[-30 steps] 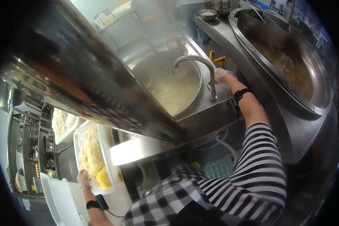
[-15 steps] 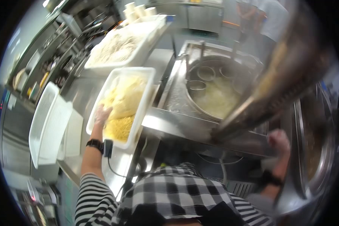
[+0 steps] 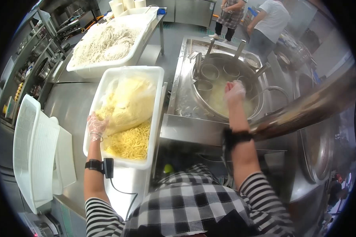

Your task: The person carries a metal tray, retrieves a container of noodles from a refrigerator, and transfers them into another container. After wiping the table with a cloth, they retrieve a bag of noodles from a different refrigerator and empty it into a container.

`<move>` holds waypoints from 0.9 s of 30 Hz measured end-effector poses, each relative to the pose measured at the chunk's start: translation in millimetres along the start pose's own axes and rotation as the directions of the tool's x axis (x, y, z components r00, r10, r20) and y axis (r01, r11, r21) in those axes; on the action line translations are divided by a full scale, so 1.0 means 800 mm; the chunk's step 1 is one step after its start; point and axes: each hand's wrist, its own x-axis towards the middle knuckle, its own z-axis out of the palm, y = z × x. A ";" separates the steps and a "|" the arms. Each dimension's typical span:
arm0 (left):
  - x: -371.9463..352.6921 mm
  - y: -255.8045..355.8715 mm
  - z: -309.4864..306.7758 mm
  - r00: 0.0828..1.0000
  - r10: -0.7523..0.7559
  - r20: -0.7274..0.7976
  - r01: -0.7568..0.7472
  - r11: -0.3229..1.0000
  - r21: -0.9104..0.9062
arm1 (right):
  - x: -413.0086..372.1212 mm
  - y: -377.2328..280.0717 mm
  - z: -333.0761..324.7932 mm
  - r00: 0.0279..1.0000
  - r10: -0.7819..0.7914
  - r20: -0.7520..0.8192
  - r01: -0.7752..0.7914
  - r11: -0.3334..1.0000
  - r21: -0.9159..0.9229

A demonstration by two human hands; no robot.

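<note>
My left hand [image 3: 97,125], in a clear plastic glove, rests at the left inner side of a white tub [image 3: 159,91], with its fingers apart. It touches the edge of the yellow noodles [image 3: 132,140]. A clear plastic sheet [image 3: 140,85] covers the upper part of those noodles. Over the round pot [image 3: 261,103] of cloudy, steaming water [image 3: 217,100] is my gloved right hand [image 3: 235,93], its fingers drawn together. I cannot make out whether anything is in them. Several strainer baskets [image 3: 210,72] hang inside the pot, their handles pointing up.
A large tub [image 3: 140,45] of pale noodles [image 3: 106,45] stands beyond the yellow ones. White perforated baskets [image 3: 27,154] lean at the left. A thick metal pipe [image 3: 304,106] slants in from the right, near my right forearm. Two people [image 3: 271,21] stand at the back.
My right hand has moved from the lower right, below the pipe, up and left to above the pot. My left hand stays by the yellow noodles. The view has shifted.
</note>
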 end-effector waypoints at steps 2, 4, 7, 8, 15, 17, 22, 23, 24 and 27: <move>-0.003 -0.011 -0.004 1.000 -0.004 0.013 0.005 1.000 -0.009 | 0.012 -0.010 0.020 0.935 0.343 -0.091 -0.304 0.906 0.294; -0.003 -0.028 0.003 0.985 0.167 0.043 -0.170 0.983 0.068 | -0.017 -0.042 0.046 0.964 0.258 0.064 -0.265 0.919 0.290; 0.001 -0.030 0.021 0.964 0.268 0.001 -0.267 0.962 0.057 | -0.115 -0.095 0.113 0.678 0.213 0.703 -0.253 0.966 -0.049; -0.001 -0.039 0.019 0.958 0.282 0.042 -0.284 0.956 0.066 | -0.153 -0.108 0.153 0.696 0.284 0.660 -0.169 0.958 -0.234; -0.011 -0.049 0.030 0.933 0.307 -0.186 -0.321 0.946 -0.044 | -0.231 -0.118 0.250 0.713 0.234 0.661 0.246 0.799 -0.548; -0.010 -0.077 0.054 0.943 0.218 -0.252 -0.322 0.788 -0.524 | -0.226 -0.099 0.276 0.745 -0.028 0.666 0.421 0.794 -0.438; -0.001 -0.055 0.054 0.918 0.349 -0.190 -0.396 0.833 -0.387 | -0.182 -0.074 0.277 0.457 0.064 0.887 0.743 0.520 -0.421; -0.013 -0.031 0.039 0.925 0.337 -0.177 -0.373 0.894 -0.247 | -0.174 -0.080 0.262 0.473 0.056 0.879 0.761 0.476 -0.440; -0.013 -0.028 0.036 0.935 0.313 -0.168 -0.332 0.937 -0.105 | -0.177 -0.075 0.265 0.483 0.055 0.874 0.779 0.429 -0.457; -0.014 -0.016 0.017 0.900 0.350 -0.261 -0.372 0.927 -0.042 | -0.186 -0.065 0.279 0.433 -0.008 0.901 0.837 0.375 -0.399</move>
